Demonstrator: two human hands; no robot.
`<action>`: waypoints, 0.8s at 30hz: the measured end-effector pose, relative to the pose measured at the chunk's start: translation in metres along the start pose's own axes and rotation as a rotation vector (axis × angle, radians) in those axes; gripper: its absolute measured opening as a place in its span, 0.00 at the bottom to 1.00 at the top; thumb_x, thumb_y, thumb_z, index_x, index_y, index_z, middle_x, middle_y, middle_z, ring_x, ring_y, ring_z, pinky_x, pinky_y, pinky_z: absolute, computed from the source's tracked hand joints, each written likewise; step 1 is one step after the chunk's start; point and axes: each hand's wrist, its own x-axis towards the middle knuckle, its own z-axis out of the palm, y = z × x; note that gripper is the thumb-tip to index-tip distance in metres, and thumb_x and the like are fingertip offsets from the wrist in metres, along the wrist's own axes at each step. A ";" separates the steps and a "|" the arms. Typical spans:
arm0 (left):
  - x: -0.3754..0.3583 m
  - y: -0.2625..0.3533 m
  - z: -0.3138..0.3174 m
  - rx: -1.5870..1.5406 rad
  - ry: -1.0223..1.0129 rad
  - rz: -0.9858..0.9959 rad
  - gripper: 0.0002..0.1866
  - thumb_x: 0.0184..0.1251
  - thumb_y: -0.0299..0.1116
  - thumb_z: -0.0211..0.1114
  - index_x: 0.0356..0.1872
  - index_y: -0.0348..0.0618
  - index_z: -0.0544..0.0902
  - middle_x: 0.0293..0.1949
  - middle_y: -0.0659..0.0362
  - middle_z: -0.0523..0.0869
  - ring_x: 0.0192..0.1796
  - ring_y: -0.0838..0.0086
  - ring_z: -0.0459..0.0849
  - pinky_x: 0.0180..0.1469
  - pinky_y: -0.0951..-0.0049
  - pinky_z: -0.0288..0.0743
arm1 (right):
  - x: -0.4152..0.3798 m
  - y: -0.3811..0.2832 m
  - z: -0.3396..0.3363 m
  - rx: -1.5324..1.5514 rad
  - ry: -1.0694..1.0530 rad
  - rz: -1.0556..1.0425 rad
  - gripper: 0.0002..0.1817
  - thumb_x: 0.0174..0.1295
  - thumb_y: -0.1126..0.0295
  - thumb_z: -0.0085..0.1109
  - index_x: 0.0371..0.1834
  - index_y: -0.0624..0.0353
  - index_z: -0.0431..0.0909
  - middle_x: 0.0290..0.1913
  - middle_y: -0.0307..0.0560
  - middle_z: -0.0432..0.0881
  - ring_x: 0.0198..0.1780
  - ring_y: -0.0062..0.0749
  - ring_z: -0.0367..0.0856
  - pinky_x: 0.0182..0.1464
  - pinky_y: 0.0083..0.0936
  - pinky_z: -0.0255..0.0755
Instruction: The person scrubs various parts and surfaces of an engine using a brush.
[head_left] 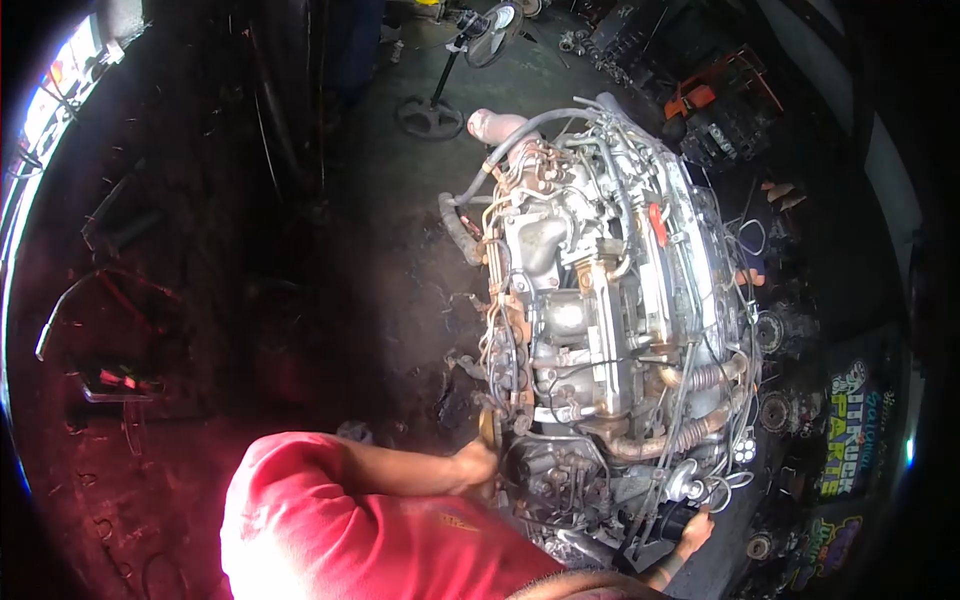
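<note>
A large engine with metal pipes, hoses and cables fills the middle of the head view. My left hand is against its near left side, close to a narrow yellowish-brown part. The fingers of that hand are mostly hidden. At the engine's near right corner, my right hand is closed around the side of a black cylindrical part. A round silvery part sits just beyond it. On the engine's top lies a small red piece.
Another person's hand appears at the engine's right side. A pedestal fan stands beyond the engine. Orange machinery is at the far right, and round metal parts lie along the right. A lettered banner hangs there.
</note>
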 end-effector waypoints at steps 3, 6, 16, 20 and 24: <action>0.010 0.029 0.011 0.293 -0.014 -0.154 0.17 0.64 0.26 0.43 0.53 0.39 0.70 0.35 0.51 0.80 0.30 0.61 0.81 0.26 0.64 0.78 | 0.007 0.012 0.004 0.045 -0.032 -0.130 0.32 0.57 0.47 0.41 0.48 0.68 0.74 0.49 0.68 0.74 0.54 0.58 0.69 0.56 0.40 0.60; 0.044 0.018 0.028 -0.191 0.138 -0.197 0.14 0.66 0.31 0.44 0.42 0.32 0.75 0.30 0.49 0.80 0.26 0.58 0.81 0.22 0.64 0.81 | 0.006 0.014 0.006 0.058 0.039 -0.195 0.32 0.60 0.46 0.39 0.45 0.69 0.75 0.47 0.68 0.75 0.52 0.60 0.69 0.54 0.42 0.61; 0.095 -0.009 -0.005 0.021 -0.020 -0.236 0.18 0.67 0.40 0.42 0.30 0.41 0.79 0.21 0.49 0.79 0.18 0.62 0.77 0.20 0.58 0.73 | 0.173 0.199 0.098 -0.330 0.258 -0.874 0.16 0.60 0.64 0.46 0.49 0.56 0.75 0.39 0.57 0.78 0.40 0.48 0.77 0.40 0.39 0.71; 0.008 0.017 0.014 -0.110 0.142 -0.167 0.12 0.64 0.29 0.47 0.41 0.31 0.74 0.34 0.45 0.80 0.23 0.56 0.81 0.20 0.63 0.80 | 0.036 0.033 0.010 -0.018 0.016 -0.387 0.23 0.57 0.55 0.41 0.45 0.61 0.76 0.46 0.60 0.78 0.47 0.52 0.75 0.51 0.37 0.65; -0.010 -0.016 0.010 0.060 0.107 0.108 0.14 0.67 0.30 0.41 0.49 0.35 0.66 0.26 0.52 0.73 0.20 0.62 0.76 0.19 0.60 0.77 | 0.034 0.039 0.011 -0.033 0.023 -0.208 0.26 0.55 0.51 0.42 0.44 0.62 0.77 0.46 0.61 0.78 0.48 0.51 0.74 0.53 0.35 0.63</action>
